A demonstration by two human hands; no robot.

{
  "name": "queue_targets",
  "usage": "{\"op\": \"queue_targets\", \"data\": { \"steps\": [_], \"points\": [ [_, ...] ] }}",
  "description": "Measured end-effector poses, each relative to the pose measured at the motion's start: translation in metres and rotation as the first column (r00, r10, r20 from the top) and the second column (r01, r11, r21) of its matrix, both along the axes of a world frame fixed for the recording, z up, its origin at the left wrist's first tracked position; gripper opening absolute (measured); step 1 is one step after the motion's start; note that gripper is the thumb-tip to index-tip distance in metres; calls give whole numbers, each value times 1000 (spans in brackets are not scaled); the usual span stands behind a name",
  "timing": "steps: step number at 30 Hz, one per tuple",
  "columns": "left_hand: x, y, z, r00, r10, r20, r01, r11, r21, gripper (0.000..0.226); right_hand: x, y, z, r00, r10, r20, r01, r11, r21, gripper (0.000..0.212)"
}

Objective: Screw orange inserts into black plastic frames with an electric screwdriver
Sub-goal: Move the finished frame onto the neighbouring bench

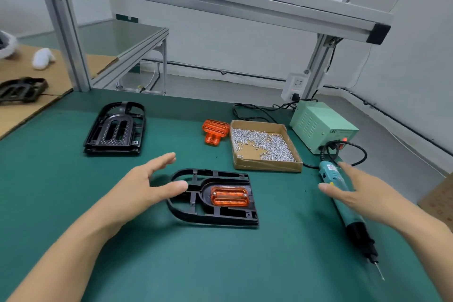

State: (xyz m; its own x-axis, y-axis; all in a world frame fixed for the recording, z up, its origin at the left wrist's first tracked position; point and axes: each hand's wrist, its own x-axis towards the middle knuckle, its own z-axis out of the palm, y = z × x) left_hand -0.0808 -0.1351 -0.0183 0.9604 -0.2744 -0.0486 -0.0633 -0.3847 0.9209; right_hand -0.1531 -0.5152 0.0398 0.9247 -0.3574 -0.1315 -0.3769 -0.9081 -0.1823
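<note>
Black frame (215,197) lies between spread, empty hands, left (149,184) and right (353,191)

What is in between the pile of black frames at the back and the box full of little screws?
In the head view, loose orange inserts lie on the green mat between the stacked black frames and the cardboard screw box, right beside the box.

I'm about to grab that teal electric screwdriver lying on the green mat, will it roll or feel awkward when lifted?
The teal electric screwdriver looks round-bodied, so a nudge may roll it. Its black power cord will probably tug. The thin bit points toward you.
</note>
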Motion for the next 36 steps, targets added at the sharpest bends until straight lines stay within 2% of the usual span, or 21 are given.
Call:
{"op": "queue_targets", "data": {
  "steps": [3,5,9,11,15,20,24,27,31,36],
  "points": [
    [-8,9,-8,994,-105,-14,106,990,91,108,5,19,2,986,159,49,-157,987,-37,94],
    [-11,9,-13,992,-125,-9,125,983,134,120,10,31,-1,950,309,48,-309,951,-22,107],
    [-14,2,-17,994,-102,32,94,975,203,127,23,50,-15,818,574,37,-575,816,64,121],
    [-14,1,-18,994,-99,49,84,964,251,128,28,50,-22,801,592,85,-597,801,43,121],
    [-14,1,-22,993,-103,61,82,955,285,125,30,35,-26,829,505,240,-526,850,30,114],
    [-11,-2,-22,994,-90,65,63,940,335,122,32,61,-32,744,662,91,-666,746,26,106],
    [-12,-2,-23,994,-77,82,46,944,328,113,46,95,-41,642,766,-25,-767,642,-8,115],
    [-11,-1,-23,992,-77,96,43,946,321,107,55,107,-43,624,780,-50,-781,623,-37,115],
    [-12,5,-18,993,-77,91,52,966,251,105,60,116,-40,614,789,9,-788,614,-54,116],
    [-17,28,-12,995,46,87,-48,998,28,93,65,145,-30,658,742,127,-753,651,99,119]
  ]
}}
